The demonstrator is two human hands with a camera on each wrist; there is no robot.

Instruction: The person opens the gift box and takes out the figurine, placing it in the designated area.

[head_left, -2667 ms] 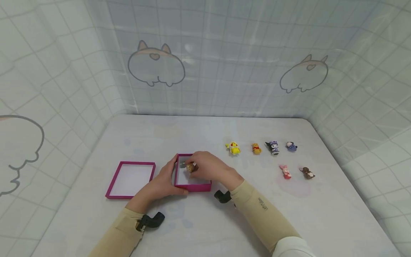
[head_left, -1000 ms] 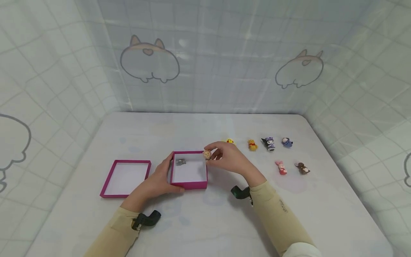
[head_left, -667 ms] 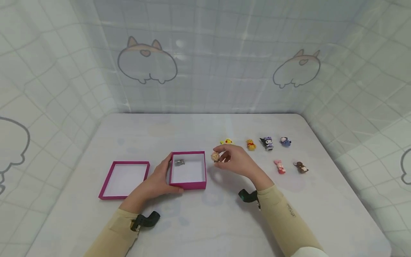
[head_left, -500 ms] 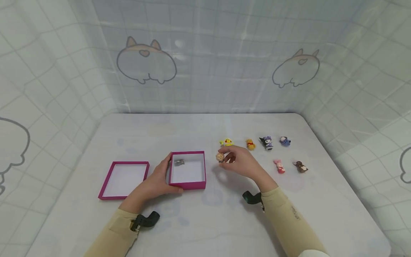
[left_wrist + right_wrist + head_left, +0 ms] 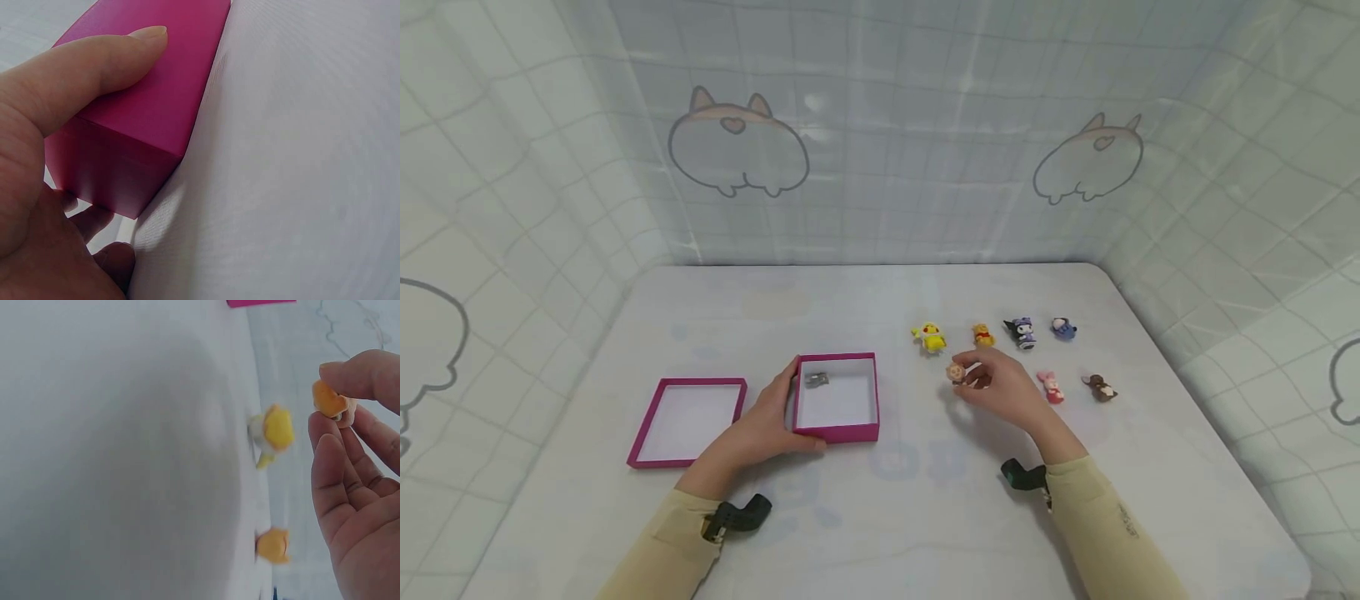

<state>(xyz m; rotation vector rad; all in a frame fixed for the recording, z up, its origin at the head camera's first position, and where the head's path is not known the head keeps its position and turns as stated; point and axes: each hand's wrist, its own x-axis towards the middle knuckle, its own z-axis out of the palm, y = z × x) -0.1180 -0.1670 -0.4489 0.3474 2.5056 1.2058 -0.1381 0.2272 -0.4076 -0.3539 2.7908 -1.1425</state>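
Note:
My left hand (image 5: 765, 431) grips a magenta box (image 5: 841, 434) at its near left corner. In the left wrist view the thumb lies along one wall of the box (image 5: 162, 94) and the fingers bend round the adjoining side. Inside it, at the far left of the white floor, lies a small grey figurine (image 5: 817, 380). My right hand (image 5: 1003, 392) pinches a small tan-and-brown figurine (image 5: 956, 373) between thumb and fingertips, raised over the table right of the box. The right wrist view shows this figurine's orange-tan top (image 5: 329, 400) under the thumb.
A shallow magenta-rimmed lid (image 5: 687, 463) lies left of the box. Beyond my right hand are a yellow figurine (image 5: 930, 338), an orange bear (image 5: 982, 335), a black-and-purple figurine (image 5: 1022, 332) and a blue one (image 5: 1063, 328). Nearer lie a pink figurine (image 5: 1051, 387) and a brown one (image 5: 1100, 387).
My right hand has lifted the tan-and-brown figurine out of the box and carried it to the right. The grey figurine stays inside, and my left hand keeps its hold on the box.

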